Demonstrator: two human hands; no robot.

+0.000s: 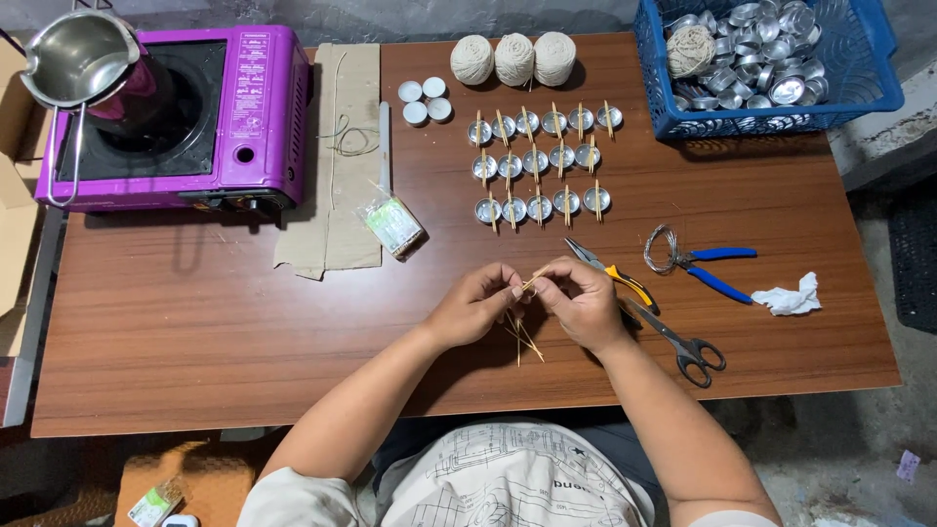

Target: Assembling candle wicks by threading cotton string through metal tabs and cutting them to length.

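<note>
My left hand (pixel 476 303) and my right hand (pixel 584 301) meet over the brown table (pixel 195 332), both pinching a thin wooden stick (pixel 532 283) between their fingertips. Under the hands lie several loose sticks (pixel 522 337). Beyond them stand three rows of small metal cups (pixel 537 161), each with a stick laid across its rim.
Yellow-handled pliers (pixel 615 276), black scissors (pixel 683 346), blue-handled pliers (pixel 717 268) with a wire coil, and a crumpled tissue (pixel 791 298) lie right. A blue basket (pixel 771 68) of metal cups, three string balls (pixel 512 59), white candles (pixel 425 100), a purple stove (pixel 195 117) with a pot, cardboard and a small packet (pixel 392 224) sit farther away.
</note>
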